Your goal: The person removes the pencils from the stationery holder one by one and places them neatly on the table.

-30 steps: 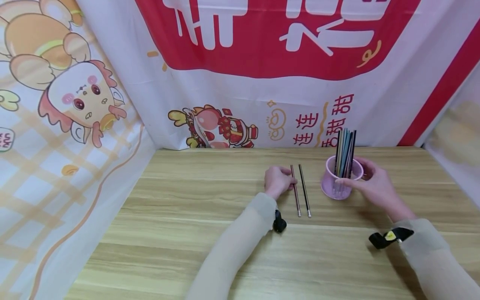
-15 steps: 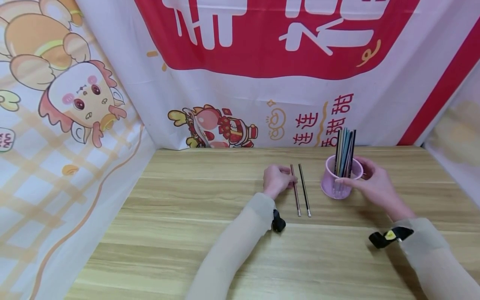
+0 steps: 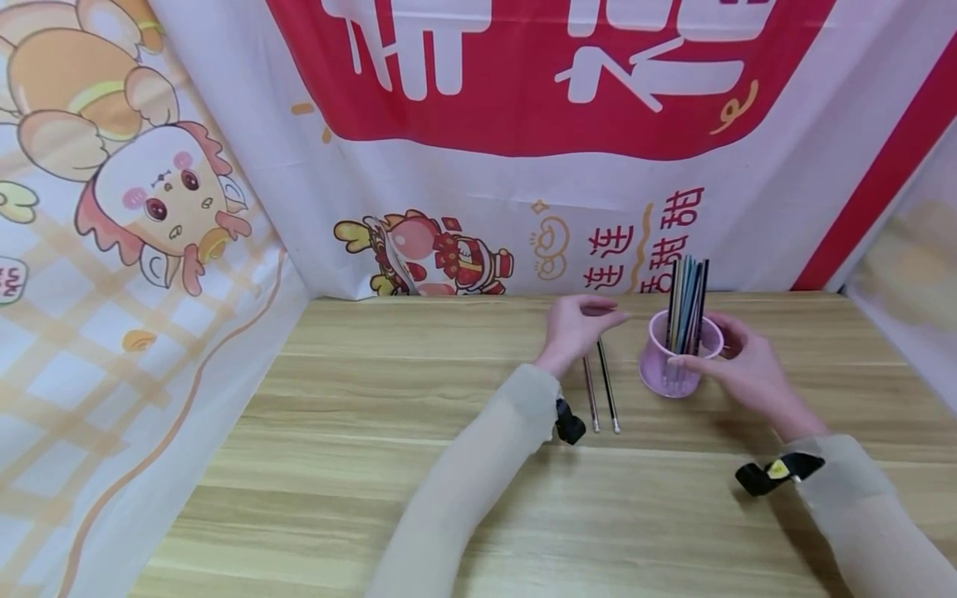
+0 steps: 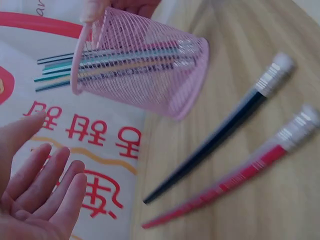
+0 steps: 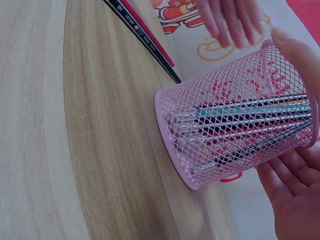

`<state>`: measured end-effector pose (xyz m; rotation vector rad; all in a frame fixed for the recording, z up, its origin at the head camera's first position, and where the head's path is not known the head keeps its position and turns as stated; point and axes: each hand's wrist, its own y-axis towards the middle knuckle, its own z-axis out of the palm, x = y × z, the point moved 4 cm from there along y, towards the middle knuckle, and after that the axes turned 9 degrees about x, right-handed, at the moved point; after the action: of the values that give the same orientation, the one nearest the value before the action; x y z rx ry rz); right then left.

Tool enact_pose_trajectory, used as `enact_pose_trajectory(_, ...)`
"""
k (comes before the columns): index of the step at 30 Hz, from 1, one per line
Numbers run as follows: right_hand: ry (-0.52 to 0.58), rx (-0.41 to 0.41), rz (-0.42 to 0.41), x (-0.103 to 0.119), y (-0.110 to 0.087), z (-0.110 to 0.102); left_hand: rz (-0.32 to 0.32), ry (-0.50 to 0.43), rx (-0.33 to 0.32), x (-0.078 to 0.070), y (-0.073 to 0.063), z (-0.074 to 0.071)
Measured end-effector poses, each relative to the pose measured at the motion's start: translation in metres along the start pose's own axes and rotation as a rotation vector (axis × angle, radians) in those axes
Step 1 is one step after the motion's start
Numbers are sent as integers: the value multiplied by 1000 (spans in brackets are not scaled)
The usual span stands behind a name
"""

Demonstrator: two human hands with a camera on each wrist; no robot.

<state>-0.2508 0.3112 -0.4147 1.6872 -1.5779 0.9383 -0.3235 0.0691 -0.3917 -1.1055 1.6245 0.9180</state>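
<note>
A pink mesh pen cup (image 3: 658, 372) stands upright on the table, with several pencils (image 3: 689, 303) leaning inside, eraser ends down. My right hand (image 3: 758, 374) grips the cup's rim from the right, thumb on the near side. Two pencils lie side by side to the left of the cup: a red one (image 4: 235, 182) and a black one (image 3: 609, 390). Above their far ends hovers my left hand (image 3: 574, 330), nothing in it, its fingers relaxed and apart in the left wrist view. In the head view it covers the red pencil's far end.
The wooden table (image 3: 359, 432) runs up to a printed white and red cloth (image 3: 463, 183) hanging behind it. Another patterned cloth (image 3: 97, 374) hangs along the left side. Each wrist carries a black strap (image 3: 777, 473).
My left hand has come off the red pencil and risen, moving away and slightly right. The right hand and the cup have stayed put.
</note>
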Motion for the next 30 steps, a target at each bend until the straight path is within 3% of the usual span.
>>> enact_pose_trajectory(9,-19,-8,-21,-2,1,1,80,40,95,-23,11,20)
enact_pose_trajectory(16,-23,-28,-52,-3,0,-1,89,47,93,-31,22,32)
enact_pose_trajectory(22,-10,-27,-75,1,-1,-2,90,67,66,-31,27,40)
enact_pose_trajectory(30,-25,-25,-67,-3,1,-1,64,75,51,-17,30,50)
